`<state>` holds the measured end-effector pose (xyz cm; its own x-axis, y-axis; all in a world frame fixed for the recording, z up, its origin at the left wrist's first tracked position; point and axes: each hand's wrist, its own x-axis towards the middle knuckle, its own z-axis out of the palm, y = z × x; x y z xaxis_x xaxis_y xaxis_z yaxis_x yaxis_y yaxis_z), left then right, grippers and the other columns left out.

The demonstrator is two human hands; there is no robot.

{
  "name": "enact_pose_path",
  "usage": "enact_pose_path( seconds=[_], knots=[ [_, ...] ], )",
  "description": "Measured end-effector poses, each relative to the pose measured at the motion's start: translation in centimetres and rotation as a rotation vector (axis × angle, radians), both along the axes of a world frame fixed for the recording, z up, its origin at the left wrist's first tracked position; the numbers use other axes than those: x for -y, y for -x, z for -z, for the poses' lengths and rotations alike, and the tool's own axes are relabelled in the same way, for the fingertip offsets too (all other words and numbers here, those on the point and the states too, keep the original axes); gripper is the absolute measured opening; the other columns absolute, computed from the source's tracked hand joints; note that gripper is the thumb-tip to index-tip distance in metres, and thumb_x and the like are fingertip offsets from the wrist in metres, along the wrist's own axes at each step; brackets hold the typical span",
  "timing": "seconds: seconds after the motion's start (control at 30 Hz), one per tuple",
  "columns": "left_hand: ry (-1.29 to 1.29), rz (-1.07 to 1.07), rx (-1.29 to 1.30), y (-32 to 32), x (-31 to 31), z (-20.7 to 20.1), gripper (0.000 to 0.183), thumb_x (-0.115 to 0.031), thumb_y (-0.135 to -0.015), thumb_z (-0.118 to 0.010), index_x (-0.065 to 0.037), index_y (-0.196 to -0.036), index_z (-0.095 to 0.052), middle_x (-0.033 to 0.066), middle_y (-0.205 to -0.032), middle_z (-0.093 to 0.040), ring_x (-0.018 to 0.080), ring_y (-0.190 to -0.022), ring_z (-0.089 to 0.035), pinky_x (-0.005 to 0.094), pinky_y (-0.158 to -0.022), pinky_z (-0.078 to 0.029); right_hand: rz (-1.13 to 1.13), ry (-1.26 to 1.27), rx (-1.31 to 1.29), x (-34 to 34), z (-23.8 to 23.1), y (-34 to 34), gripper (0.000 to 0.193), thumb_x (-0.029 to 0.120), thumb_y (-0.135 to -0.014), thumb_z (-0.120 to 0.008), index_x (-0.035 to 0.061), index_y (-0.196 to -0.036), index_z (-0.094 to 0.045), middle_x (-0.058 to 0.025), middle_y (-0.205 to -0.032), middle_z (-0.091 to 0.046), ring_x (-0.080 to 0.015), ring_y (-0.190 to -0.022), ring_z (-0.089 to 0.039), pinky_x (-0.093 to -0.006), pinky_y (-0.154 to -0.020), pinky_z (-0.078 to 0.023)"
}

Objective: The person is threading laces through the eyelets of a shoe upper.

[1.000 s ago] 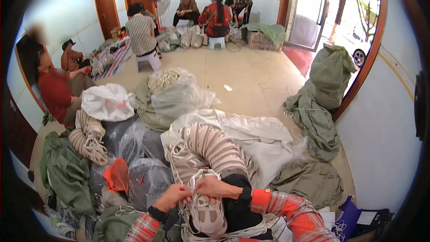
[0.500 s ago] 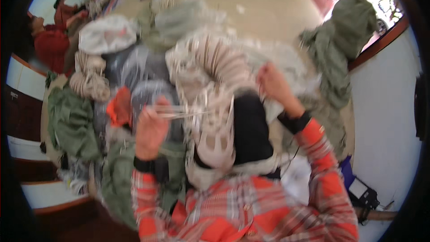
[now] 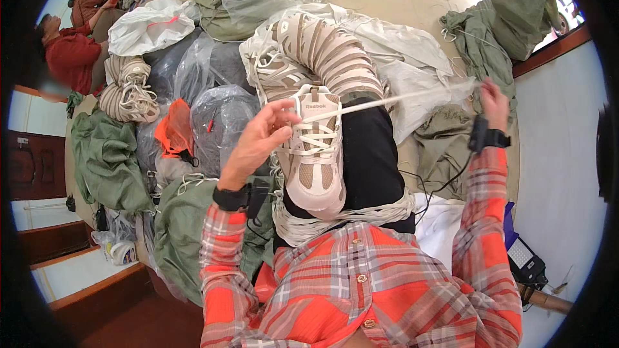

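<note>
A beige and white sneaker upper (image 3: 315, 178) lies on my lap against a black-clad leg, toe toward me, with white lacing crossing its front. Beside the tongue, my left hand (image 3: 261, 136) has its thumb and fingers apart, close to the upper's edge. Far out to the right, my right hand (image 3: 494, 106) is closed on the end of a white shoelace (image 3: 387, 100). The lace stretches nearly straight from the top eyelets to that hand. A bundle of white laces (image 3: 374, 217) lies across my lap.
Beyond my knees curves a nested row of similar uppers (image 3: 332, 61). Clear plastic bags (image 3: 222, 122), an orange mesh bag (image 3: 174, 132) and green sacks (image 3: 106, 161) crowd the left. Another green sack (image 3: 474, 58) stands right, near a white wall (image 3: 561, 129). People sit at far left.
My right hand has swung out to the right, drawing the lace taut. My left hand has moved right and up to the upper; the lace loops it held before are no longer in it.
</note>
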<state>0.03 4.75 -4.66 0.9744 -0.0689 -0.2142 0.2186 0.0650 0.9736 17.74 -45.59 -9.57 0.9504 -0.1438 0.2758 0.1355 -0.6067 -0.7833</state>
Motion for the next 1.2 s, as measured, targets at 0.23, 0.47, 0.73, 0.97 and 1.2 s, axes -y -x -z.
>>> enact_pose_path(
  seconds=[0.23,0.47,0.73,0.97,1.2],
  knots=[
    [-0.693,0.243,0.423,-4.7,2.2,-0.2,0.018,-0.007,-0.081,-0.057,-0.002,-0.098,-0.058,0.0078,-0.084,-0.057,0.0203,-0.078,-0.055,0.0329,-0.069,-0.043,-0.025,-0.751,-0.121,-5.4,-1.6,2.0,0.022,0.006,-0.087,-0.051,-0.0035,-0.106,-0.057,-0.0144,-0.092,-0.061,-0.0231,-0.079,-0.062,-0.0326,-0.075,-0.050],
    [-1.009,0.496,0.445,-6.7,6.4,-1.6,0.010,-0.012,-0.080,-0.055,-0.002,-0.083,-0.057,0.0169,-0.077,-0.059,0.0362,-0.076,-0.057,0.0430,-0.067,-0.044,-0.679,0.047,0.168,-22.3,-1.0,6.4,0.019,-0.002,-0.071,-0.049,-0.0004,-0.088,-0.058,-0.0168,-0.084,-0.057,-0.0335,-0.080,-0.056,-0.0424,-0.070,-0.045],
    [-1.059,0.409,0.270,-6.4,7.2,-0.7,0.020,-0.016,-0.084,-0.049,-0.002,-0.086,-0.063,0.0185,-0.076,-0.062,0.0373,-0.075,-0.059,0.0439,-0.066,-0.046,-0.666,0.647,0.325,-25.6,-3.1,9.7,0.012,0.014,-0.067,-0.058,0.0083,-0.077,-0.064,-0.0078,-0.083,-0.054,-0.0234,-0.091,-0.048,-0.0337,-0.077,-0.035],
    [-0.765,0.352,-0.023,-6.7,6.7,-0.7,0.023,-0.016,-0.082,-0.051,0.000,-0.092,-0.064,0.0162,-0.070,-0.063,0.0268,-0.065,-0.062,0.0344,-0.062,-0.047,-0.685,0.624,0.304,-26.4,-2.1,9.4,0.013,0.014,-0.067,-0.059,0.0077,-0.076,-0.065,-0.0081,-0.083,-0.056,-0.0234,-0.087,-0.049,-0.0346,-0.076,-0.035],
    [-1.284,0.462,0.417,-6.8,7.5,-0.9,0.017,-0.013,-0.078,-0.054,-0.004,-0.082,-0.067,0.0132,-0.081,-0.058,0.0308,-0.071,-0.060,0.0399,-0.060,-0.047,-0.686,0.480,0.232,-26.1,-2.2,9.4,0.018,0.005,-0.064,-0.057,0.0024,-0.082,-0.053,-0.0121,-0.077,-0.056,-0.0283,-0.082,-0.050,-0.0364,-0.072,-0.036]
  ],
)
